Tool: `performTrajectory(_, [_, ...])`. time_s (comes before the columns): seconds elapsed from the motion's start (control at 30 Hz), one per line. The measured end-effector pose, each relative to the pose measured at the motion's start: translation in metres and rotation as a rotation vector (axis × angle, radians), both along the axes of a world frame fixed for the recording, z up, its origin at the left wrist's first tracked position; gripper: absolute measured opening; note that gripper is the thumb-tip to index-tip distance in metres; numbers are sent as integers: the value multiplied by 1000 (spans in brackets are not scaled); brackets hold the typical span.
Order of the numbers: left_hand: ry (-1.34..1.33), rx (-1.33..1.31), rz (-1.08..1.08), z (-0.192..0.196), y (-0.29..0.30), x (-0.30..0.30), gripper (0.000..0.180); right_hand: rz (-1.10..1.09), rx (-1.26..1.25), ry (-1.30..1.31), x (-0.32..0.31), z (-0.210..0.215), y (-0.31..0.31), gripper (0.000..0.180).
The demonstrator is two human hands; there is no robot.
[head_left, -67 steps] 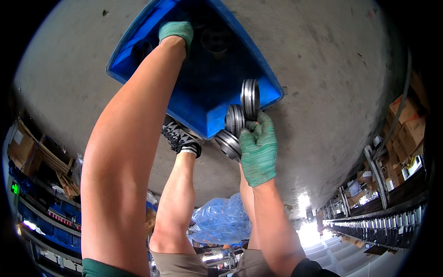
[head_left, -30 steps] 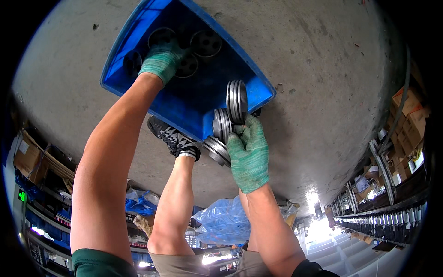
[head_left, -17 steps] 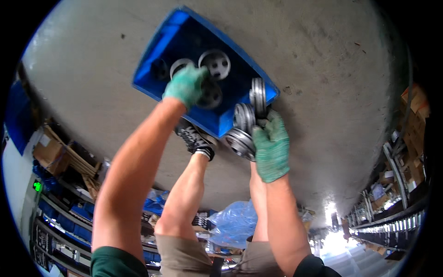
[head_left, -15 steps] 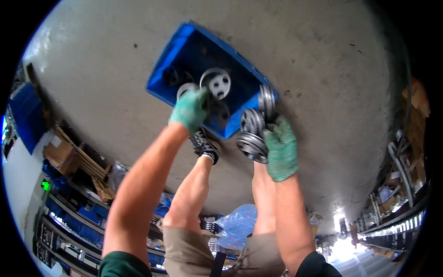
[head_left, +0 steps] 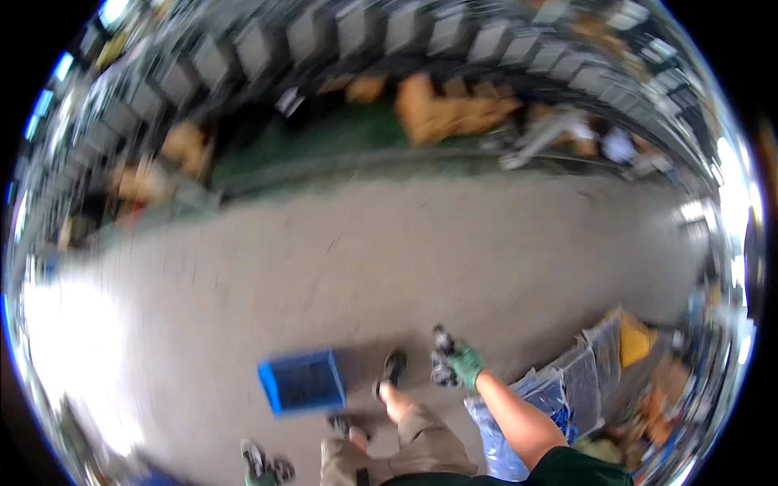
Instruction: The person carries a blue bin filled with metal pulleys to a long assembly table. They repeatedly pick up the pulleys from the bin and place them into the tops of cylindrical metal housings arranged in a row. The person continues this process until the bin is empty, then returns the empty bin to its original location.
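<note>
My right hand (head_left: 466, 363), in a green glove, is closed around a cluster of round grey metal wheels with dark holes (head_left: 443, 371), held out over the floor. At the lower edge only part of my gloved left hand (head_left: 260, 480) shows. Similar metal wheels (head_left: 264, 465) jut up from it, and its fingers are mostly out of the picture. Between my hands, nearer the left, a blue plastic crate (head_left: 271, 390) rests on the floor beside my feet. Its inside is dark and blurred, and I can make out no wheels there.
Clear plastic bags (head_left: 559, 381) stand at the right, with a yellow object (head_left: 637, 338) behind them. Brown cardboard (head_left: 438, 113) lies beneath a long rack along the far side, behind a low metal rail (head_left: 324, 164). Grey concrete floor (head_left: 365, 243) stretches between.
My hands have left the crate, each with wheels in it: the left down to the lower edge, the right out to the right. The view has swung up, and I have stepped rightward from the crate.
</note>
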State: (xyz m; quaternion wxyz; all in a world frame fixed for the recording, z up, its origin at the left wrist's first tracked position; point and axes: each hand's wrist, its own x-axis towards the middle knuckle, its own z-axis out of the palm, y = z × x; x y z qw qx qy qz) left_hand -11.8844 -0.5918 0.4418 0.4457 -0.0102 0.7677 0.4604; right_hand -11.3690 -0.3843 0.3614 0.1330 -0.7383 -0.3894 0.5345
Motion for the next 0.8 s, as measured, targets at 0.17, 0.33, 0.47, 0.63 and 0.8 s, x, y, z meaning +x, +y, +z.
performTrajectory(0.17, [108,55,-299,-11,165,102,29,-150,-102,-136,188,27,-25,30])
performTrajectory(0.33, [162,158,-525,11,313,168,24,-488,-193,-182,338,17,-118,22])
performTrajectory(0.47, [288,285,-585,41,403,198,21,-922,-293,119,365,72,-97,29])
performTrajectory(0.63, [55,461,-718,-15,592,421,18,-521,-430,-92,483,-35,-264,48])
performTrajectory(0.8, [-202,467,-964,58,706,642,31,-722,-852,-40,460,110,-187,30])
